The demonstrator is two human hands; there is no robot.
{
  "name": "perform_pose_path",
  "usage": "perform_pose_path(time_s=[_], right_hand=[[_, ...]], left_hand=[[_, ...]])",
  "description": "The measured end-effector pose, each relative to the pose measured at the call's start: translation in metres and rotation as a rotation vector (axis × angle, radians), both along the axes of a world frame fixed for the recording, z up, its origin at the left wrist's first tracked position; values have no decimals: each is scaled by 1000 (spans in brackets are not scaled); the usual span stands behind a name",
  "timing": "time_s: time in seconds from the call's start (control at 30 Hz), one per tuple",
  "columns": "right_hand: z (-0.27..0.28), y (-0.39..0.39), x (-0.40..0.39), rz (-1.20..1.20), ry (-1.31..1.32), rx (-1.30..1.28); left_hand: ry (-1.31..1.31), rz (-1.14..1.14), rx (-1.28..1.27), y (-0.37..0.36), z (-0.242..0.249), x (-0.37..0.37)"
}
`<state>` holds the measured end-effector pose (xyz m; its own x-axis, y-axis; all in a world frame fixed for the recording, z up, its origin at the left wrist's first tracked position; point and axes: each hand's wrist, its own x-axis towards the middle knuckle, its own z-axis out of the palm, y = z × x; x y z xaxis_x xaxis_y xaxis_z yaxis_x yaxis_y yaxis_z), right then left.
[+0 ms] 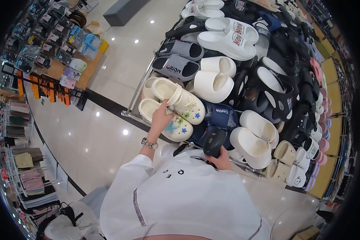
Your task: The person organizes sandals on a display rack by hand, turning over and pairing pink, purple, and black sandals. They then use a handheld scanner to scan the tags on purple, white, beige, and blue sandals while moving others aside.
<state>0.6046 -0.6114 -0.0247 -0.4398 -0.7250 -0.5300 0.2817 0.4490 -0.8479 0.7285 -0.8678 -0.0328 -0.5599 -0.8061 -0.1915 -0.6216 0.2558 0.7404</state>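
My left hand (161,118) has its fingers closed on the cream clogs (180,102), between the two shoes of the pair. Blue star, green and teal charms decorate their toes. My right hand (221,160) grips a black shoe (214,141) by its lower end, near the rack's front edge. Dark blue slides (220,116) marked "Creative" lie just beyond the black shoe. To the right of it rest thick white slides (252,146).
A metal-railed rack (137,105) carries piled footwear, including grey slides (176,67) and white slides (230,38). Packaged goods (48,48) hang at the upper left. Folded clothes (32,180) fill shelves at the lower left. Part of another person (72,222) shows at the bottom left.
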Motion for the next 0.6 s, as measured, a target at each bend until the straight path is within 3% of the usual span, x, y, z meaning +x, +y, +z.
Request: perform_pose_path(time_s=[0.17, 0.4, 0.5, 0.6], right_hand=[[2, -3, -1, 51, 84, -50], [-4, -2, 0, 49, 51, -45], [3, -6, 0, 53, 27, -40], [3, -8, 2, 53, 13, -47]], left_hand=[[36, 117, 62, 2, -28, -2], [102, 66, 224, -3, -41, 6], [214, -7, 256, -7, -48, 9], [402, -42, 465, -5, -49, 14]])
